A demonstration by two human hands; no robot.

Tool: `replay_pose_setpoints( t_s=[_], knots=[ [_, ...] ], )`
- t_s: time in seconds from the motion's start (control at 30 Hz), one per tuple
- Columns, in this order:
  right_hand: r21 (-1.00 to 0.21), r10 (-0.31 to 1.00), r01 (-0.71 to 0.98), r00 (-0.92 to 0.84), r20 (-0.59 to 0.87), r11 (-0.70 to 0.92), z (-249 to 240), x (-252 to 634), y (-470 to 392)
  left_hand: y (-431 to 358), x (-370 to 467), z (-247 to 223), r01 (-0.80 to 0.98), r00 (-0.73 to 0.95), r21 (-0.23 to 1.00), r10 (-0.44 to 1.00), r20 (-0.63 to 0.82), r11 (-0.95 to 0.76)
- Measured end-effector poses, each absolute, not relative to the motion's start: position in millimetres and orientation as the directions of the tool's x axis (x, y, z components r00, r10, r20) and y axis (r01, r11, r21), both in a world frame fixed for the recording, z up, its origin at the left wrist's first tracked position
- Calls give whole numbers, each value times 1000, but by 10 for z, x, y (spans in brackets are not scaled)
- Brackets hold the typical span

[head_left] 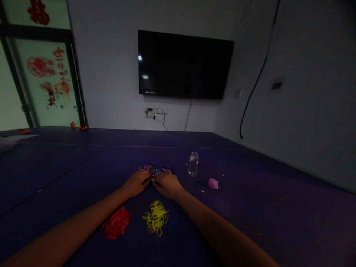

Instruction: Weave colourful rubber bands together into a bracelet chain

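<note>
A mixed pile of small pink, blue, black and yellow rubber bands [157, 171] lies just beyond my hands. At its left near edge, my left hand [138, 182] is closed with the fingers curled in; whatever is between them is hidden. My right hand [168, 185] faces it with bent fingers, and a bit of a yellow rubber band [152, 180] shows at its fingertips. Closer to me, between my forearms, a heap of red rubber bands [117, 223] lies on the left and a heap of yellow rubber bands [156, 218] on the right.
Right of the pile, a clear bottle without a lid [193, 164] stands upright on the dark purple tabletop [250, 207]. A pink lump-shaped object [213, 183] lies nearer, with white scraps around. A black television [185, 65] hangs on the far wall; a cable [255, 85] dangles at right.
</note>
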State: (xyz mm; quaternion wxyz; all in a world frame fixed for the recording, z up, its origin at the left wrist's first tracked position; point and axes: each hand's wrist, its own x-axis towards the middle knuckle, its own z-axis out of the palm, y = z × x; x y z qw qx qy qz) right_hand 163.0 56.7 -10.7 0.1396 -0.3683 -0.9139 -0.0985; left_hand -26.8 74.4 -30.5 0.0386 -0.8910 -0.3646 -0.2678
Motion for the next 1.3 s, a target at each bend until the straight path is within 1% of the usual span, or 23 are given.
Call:
replay_pose_setpoints(
  t_s=[0.23,0.47,0.97,1.2,1.3],
  knots=[
    [62,660,711,-678,323,701,-98,1632,564,722,-260,-283,675,583,123,628,516,-727],
    [87,654,713,-679,334,696,-109,1632,576,680,-240,-255,672,577,119,618,533,-731],
    [89,645,733,-644,412,674,-110,1635,545,653,-239,-226,638,602,94,572,558,-764],
    [141,609,723,-656,447,676,-171,1632,585,679,-247,-252,617,612,65,530,586,-784],
    [144,613,728,-653,445,670,-174,1634,590,679,-246,-257,615,611,61,525,593,-786]
  ],
)
